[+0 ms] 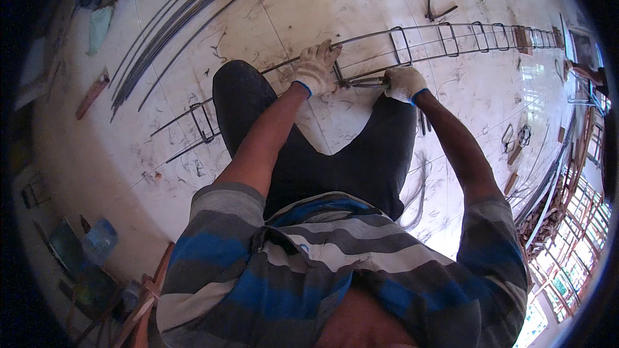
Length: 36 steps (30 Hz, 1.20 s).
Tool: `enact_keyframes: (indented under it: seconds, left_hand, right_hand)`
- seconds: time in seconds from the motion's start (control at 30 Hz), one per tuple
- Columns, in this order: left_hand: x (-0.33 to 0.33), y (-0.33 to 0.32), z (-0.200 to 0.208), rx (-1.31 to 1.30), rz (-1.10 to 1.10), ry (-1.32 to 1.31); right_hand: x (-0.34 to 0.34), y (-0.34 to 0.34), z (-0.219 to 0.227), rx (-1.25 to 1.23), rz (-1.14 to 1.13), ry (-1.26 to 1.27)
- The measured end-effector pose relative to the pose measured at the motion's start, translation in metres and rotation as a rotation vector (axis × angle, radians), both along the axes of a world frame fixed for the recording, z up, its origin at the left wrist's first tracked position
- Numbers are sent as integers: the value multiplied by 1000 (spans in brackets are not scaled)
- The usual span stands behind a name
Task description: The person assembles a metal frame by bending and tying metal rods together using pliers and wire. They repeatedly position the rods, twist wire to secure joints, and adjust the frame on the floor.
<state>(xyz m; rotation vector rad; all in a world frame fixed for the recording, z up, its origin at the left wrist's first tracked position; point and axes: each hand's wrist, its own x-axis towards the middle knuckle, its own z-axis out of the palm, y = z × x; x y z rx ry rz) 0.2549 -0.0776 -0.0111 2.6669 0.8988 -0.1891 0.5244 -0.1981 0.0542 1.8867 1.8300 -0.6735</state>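
Observation:
A long cage of steel bars (422, 59) with square stirrups (447, 40) runs across the floor, passing in front of me and under my left leg. My left hand (316, 67), in a pale work glove with a blue cuff, rests on its bars with the fingers stretched out and apart. Wrapped round the handles of metal pincers (366, 82) is my right hand (405, 84), gloved the same way. The jaws of the pincers point left, at a stirrup just right of my left hand. Any wire at the jaws is too small to make out.
Loose long bars (187, 22) lie at the far left, near a brick-red block (93, 95). A bent bar (440, 11) lies beyond the cage. Another person's arm (583, 74) reaches in at the right edge. Wood pieces (514, 154) and a wire coil (525, 135) lie at right.

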Motion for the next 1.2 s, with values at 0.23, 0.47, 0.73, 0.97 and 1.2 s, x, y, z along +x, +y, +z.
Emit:
enact_keyframes:
  seconds: [0.23,0.47,0.73,0.97,1.2]
  left_hand:
    - [7,-2,11,-13,-9,55]
    - [-1,2,3,-11,-10,22]
    - [1,2,7,-21,-1,1]
    - [-5,0,2,-39,35,-86]
    - [-2,-8,6,37,94,17]
  right_hand:
    - [17,4,-16,-17,25,68]
    - [-38,-1,55,-778,-764,477]
    - [-79,-61,36,-946,-1461,1199]
    - [-79,-37,46,-790,-1174,931]
    - [-47,-17,42,-899,-993,960]
